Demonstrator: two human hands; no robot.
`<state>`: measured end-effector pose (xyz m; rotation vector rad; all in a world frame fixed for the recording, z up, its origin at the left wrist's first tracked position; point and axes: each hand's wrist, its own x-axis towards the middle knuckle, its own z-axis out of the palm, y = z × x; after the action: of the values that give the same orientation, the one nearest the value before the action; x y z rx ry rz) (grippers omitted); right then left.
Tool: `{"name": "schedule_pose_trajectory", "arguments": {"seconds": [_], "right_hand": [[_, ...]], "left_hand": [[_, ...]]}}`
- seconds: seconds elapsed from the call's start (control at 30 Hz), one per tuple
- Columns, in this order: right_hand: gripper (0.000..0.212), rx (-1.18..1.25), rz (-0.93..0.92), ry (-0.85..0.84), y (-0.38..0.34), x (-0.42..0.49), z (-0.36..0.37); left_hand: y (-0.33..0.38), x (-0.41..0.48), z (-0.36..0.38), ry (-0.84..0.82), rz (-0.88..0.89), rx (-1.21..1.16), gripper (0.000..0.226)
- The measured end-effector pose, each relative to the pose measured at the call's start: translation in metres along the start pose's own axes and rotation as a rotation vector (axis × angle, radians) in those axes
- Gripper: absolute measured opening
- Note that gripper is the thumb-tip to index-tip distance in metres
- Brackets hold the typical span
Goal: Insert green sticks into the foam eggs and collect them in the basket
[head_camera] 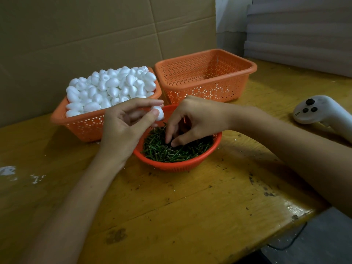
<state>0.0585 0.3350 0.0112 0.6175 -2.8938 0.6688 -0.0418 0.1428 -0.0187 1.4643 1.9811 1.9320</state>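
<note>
Fishing for a stick looked like the step in hand: one foam egg [159, 113] was up & ready w/ no stick in it, so the task seemed barely begun. Next move, as a judgement: get a single stick out of the tangle, bring it to the egg, line it up w/ one end & push straight in w/o crushing the foam, then drop it in the collecting basket.

Nearest lay the wooden table [171, 210], w/ white foam crumbs [8, 170] at its left edge. Past that, at centre, sat a round orange bowl [177, 165] part-filled w/ green sticks [167, 154]. The right hand [194, 121] reached down into it from the right, fingers curled, index & thumb tips close together & touching the sticks. Whether they actually had hold of one couldn't be told: the tips were too dark vs. the pile.

Just left of that, over the bowl's far-left rim, the left hand [122, 128] held the foam egg pinched between thumb & fingertips, the other fingers loosely curled toward the palm. The egg hung clear of the sticks, near the right hand but apart from it.

Farther back on the left stood an orange supply basket [85, 126] heaped w/ foam eggs [110, 86]. To its right, just beside it, stood the far basket [205, 77], prob. the collecting one; no eggs showed in it. A white controller [320, 111] lay on the table at right, well apart. A cardboard sheet [76, 35] stood behind it all.
</note>
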Motion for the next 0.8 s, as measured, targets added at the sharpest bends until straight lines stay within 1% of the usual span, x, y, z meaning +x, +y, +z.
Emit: {"name": "schedule_pose_trajectory", "arguments": {"seconds": [0.13,0.23,0.37,0.5,0.57,0.67,0.8], "right_hand": [[0.017,-0.003,0.024,0.026,-0.0019,-0.0006,-0.0024],[0.03,0.029,0.072,0.043,-0.0045,-0.0019,-0.0031],[0.034,0.027,0.076,0.033,-0.0068,-0.0036,-0.0036],[0.049,0.015,0.066,0.068,-0.0046,-0.0018,-0.0036],[0.053,-0.002,0.059,0.088,-0.0016,-0.0007,-0.0032],[0.051,-0.04,0.037,0.109,0.0007,0.0003,-0.0016],[0.043,-0.089,0.031,0.099,0.0018,0.0012,-0.0015]], "left_hand": [[0.0017,-0.0008,0.0007,0.001,-0.008,-0.004,0.025],[0.0031,0.0,0.0001,0.004,0.019,-0.013,0.029],[-0.0004,0.0,-0.001,0.007,0.009,-0.004,0.026],[-0.0028,0.0003,-0.0027,0.013,-0.015,-0.005,0.027],[-0.0029,0.0013,-0.0025,0.02,-0.008,-0.012,0.026],[-0.0026,0.0022,-0.0021,0.024,-0.003,-0.032,0.022],[-0.0028,0.0021,-0.0012,0.027,-0.003,-0.047,0.02]]}}
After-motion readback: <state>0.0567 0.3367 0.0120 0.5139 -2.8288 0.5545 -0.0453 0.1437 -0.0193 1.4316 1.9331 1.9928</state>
